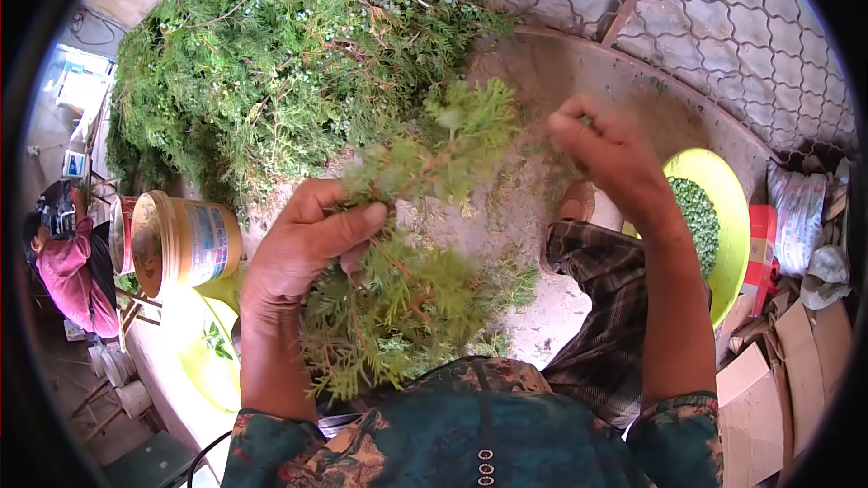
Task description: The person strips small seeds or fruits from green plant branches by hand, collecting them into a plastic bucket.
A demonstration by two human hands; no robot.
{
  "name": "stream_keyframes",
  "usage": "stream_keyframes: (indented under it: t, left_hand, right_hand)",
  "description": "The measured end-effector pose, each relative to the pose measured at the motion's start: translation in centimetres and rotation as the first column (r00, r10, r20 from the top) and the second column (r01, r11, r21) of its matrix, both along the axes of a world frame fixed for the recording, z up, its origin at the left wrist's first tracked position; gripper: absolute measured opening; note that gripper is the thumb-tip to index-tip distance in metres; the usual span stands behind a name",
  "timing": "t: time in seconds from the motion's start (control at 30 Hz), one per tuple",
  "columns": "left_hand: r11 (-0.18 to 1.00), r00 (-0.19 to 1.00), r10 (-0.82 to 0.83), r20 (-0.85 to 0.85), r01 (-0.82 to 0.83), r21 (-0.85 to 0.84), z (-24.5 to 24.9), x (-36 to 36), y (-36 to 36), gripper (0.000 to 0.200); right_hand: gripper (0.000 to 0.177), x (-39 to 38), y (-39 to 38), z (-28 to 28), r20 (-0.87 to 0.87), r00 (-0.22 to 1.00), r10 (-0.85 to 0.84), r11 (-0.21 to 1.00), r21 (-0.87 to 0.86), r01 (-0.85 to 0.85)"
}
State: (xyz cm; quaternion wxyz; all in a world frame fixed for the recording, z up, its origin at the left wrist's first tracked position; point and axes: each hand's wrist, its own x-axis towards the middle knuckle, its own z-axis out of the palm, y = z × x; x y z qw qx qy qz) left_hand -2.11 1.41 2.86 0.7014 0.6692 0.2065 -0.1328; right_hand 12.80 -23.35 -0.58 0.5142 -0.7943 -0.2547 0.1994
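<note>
My left hand (303, 248) grips a bunch of green cypress-like sprigs (411, 244) that spreads above and below my fist. My right hand (610, 158) is raised to the right of the bunch, its fingers pinched together near the tip of a sprig; something small and green shows at the fingertips, but I cannot tell what. A yellow-green bowl (723, 199) with small green pieces (694, 217) stands to the right, behind my right forearm.
A large heap of green branches (280, 54) fills the back left. A tipped plastic tub (185, 239) and another yellow-green bowl (208, 352) lie at the left. A person in pink (68, 262) sits far left. Cardboard boxes (778, 380) and bags are at the right.
</note>
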Motion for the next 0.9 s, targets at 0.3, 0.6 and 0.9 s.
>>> stream_keyframes:
  t: [0.3,0.6,0.9]
  left_hand:
    - [0.982,0.999,0.028,-0.041,-0.035,-0.188,-0.3,0.8,-2.4,0.019]
    - [0.959,0.972,-0.232,-0.039,0.221,-0.179,-0.5,0.6,-1.5,0.018]
    - [0.927,0.930,-0.367,-0.033,0.363,-0.091,-1.0,0.8,-1.1,0.017]
  right_hand:
    - [0.018,-3.0,2.2,-1.7,-0.818,0.507,0.270,0.919,0.376,0.116]
    - [0.033,-4.7,3.3,-1.3,-0.926,0.101,0.363,0.914,0.375,0.154]
    - [0.035,-5.2,3.7,-2.0,-0.901,0.084,0.425,0.900,0.430,0.071]
